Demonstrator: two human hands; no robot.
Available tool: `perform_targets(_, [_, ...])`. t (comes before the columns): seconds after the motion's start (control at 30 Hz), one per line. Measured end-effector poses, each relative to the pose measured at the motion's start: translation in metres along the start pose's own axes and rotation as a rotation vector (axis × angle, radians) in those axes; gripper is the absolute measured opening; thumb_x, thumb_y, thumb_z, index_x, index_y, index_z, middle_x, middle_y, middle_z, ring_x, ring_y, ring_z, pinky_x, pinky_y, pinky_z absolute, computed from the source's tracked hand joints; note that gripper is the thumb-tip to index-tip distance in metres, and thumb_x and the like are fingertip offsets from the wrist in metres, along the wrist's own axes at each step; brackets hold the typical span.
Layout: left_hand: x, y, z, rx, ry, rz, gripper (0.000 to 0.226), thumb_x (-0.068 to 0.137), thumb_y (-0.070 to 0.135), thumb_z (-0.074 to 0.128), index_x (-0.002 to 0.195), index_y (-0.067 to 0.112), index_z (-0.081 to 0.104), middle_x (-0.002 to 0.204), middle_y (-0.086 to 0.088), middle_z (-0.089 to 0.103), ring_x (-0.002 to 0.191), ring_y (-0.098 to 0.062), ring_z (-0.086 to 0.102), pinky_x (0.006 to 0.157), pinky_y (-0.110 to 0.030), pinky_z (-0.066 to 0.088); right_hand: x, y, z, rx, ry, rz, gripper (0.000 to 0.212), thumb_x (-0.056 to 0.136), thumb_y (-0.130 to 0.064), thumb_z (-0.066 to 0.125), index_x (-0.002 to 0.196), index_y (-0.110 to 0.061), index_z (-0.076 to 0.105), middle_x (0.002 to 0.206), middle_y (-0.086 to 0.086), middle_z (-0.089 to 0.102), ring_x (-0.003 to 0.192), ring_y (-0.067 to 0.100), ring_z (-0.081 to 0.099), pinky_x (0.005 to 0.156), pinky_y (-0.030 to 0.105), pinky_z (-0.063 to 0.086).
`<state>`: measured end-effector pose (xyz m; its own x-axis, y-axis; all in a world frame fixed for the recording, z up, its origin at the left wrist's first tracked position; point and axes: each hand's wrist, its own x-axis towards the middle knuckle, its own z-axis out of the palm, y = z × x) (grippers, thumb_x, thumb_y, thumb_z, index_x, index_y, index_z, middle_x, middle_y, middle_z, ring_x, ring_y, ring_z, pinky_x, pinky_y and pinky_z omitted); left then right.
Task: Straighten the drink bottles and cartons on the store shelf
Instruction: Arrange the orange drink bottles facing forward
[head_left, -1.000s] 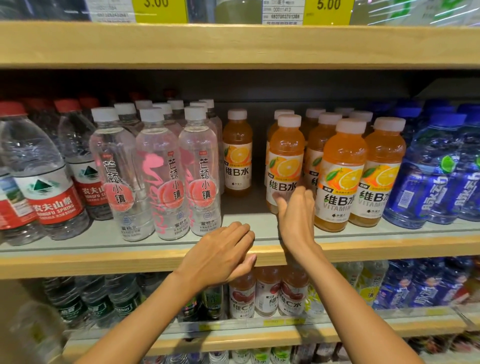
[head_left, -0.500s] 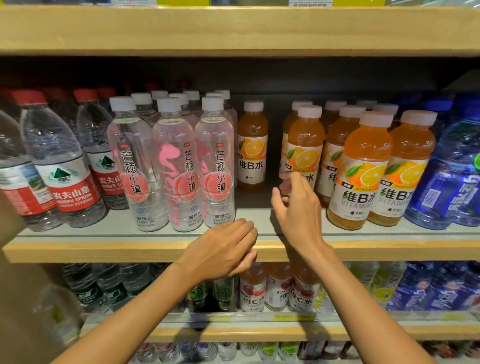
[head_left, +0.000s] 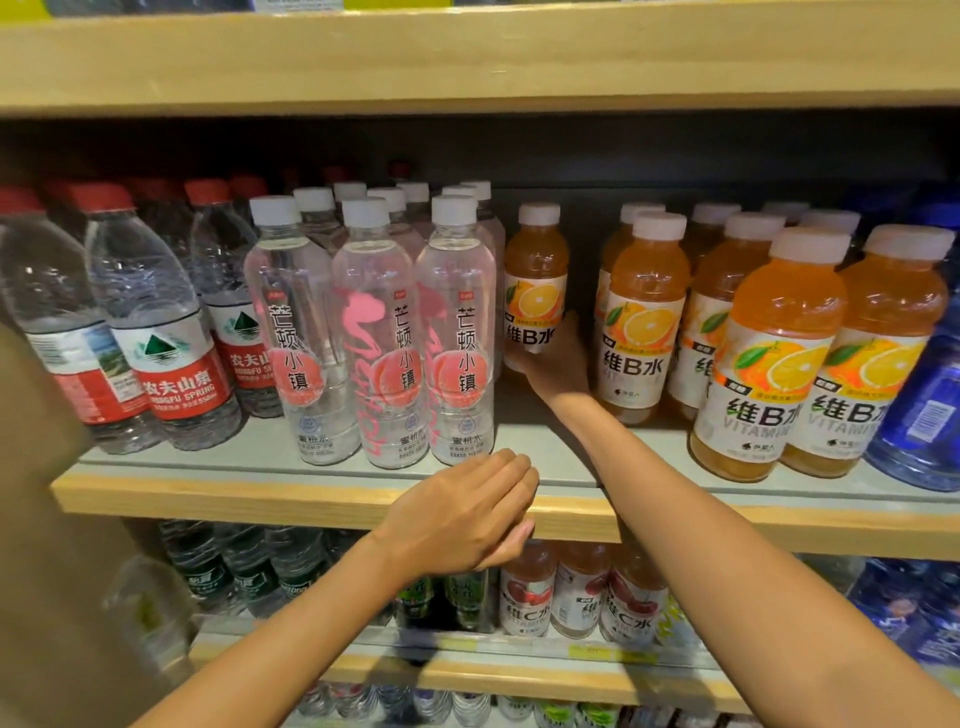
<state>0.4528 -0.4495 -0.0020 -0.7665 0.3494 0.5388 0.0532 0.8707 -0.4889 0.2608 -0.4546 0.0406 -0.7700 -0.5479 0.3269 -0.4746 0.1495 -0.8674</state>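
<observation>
Orange plastic bottle (head_left: 535, 280), white-capped, set back alone: right grip (head_left: 556, 369) clasps it low; left grip (head_left: 462, 512) rests empty, loosely curled, on the wooden shelf edge (head_left: 260, 499). Next, likely, draw it forward.

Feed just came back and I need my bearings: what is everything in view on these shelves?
water bottles: several, red caps, far left
peach-label bottles: three in front, more behind, white caps, left of centre
lone orange bottle: one, orange, set back, centre
orange bottles: several, orange, right of centre
blue bottles: several, blue, far right
lower-shelf bottles: many, mixed colours, below
left hand: rests on shelf edge
right hand: grips lone orange bottle
</observation>
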Motion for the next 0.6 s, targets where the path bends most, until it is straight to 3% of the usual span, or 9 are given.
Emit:
perform_targets(0.2, [0.0,0.001,0.001,0.002,0.004,-0.017,0.037,0.094,0.028,0.049,0.106,-0.002,0.067,0.104,-0.017,0.068,0.094,-0.028,0.065,0.079,-0.035,0.054,-0.006,-0.004,0.002,0.007,0.094,-0.035,0.08,0.076,-0.027,0.079,0.135,-0.003,0.03,0.13,0.015,0.053,0.118,0.03,0.054,0.082,0.023,0.035])
perform_targets(0.33, [0.001,0.002,-0.001,0.013,-0.003,-0.021,0.037,0.095,0.028,0.046,0.105,-0.002,0.067,0.103,-0.016,0.067,0.093,-0.027,0.064,0.08,-0.033,0.052,-0.024,-0.013,-0.008,-0.029,0.095,-0.098,0.085,0.072,-0.031,0.081,0.134,-0.002,0.032,0.129,0.018,0.053,0.117,0.033,0.054,0.09,0.032,0.042])
perform_targets(0.4, [0.002,0.002,-0.004,0.002,-0.016,-0.028,0.036,0.094,0.028,0.046,0.103,-0.001,0.067,0.101,-0.015,0.067,0.091,-0.026,0.064,0.078,-0.033,0.051,-0.038,-0.016,-0.017,-0.038,0.103,-0.131,0.075,0.071,-0.034,0.081,0.127,-0.001,0.043,0.12,0.017,0.059,0.111,0.029,0.057,0.089,0.033,0.046])
perform_targets(0.47, [0.004,0.003,-0.008,-0.035,-0.045,-0.051,0.033,0.092,0.027,0.048,0.099,0.001,0.067,0.098,-0.013,0.066,0.088,-0.025,0.064,0.072,-0.032,0.051,-0.055,-0.019,-0.028,-0.046,0.08,-0.118,0.049,0.07,-0.033,0.08,0.104,-0.003,0.062,0.094,0.01,0.069,0.092,0.024,0.066,0.07,0.026,0.049])
perform_targets(0.53, [0.006,0.005,-0.012,-0.102,-0.073,-0.112,0.032,0.09,0.028,0.05,0.096,0.002,0.066,0.095,-0.011,0.065,0.083,-0.024,0.062,0.062,-0.033,0.051,-0.069,-0.02,-0.041,-0.053,0.075,-0.138,0.03,0.067,-0.032,0.08,0.08,-0.008,0.067,0.07,0.001,0.067,0.072,0.018,0.067,0.052,0.018,0.045])
perform_targets(0.6, [0.007,0.007,-0.016,-0.187,-0.084,-0.201,0.033,0.089,0.031,0.049,0.096,0.003,0.065,0.095,-0.009,0.064,0.08,-0.023,0.061,0.055,-0.035,0.05,-0.084,-0.023,-0.057,-0.047,0.079,-0.152,0.039,0.064,-0.032,0.081,0.086,-0.007,0.062,0.076,0.001,0.065,0.072,0.015,0.064,0.053,0.02,0.046])
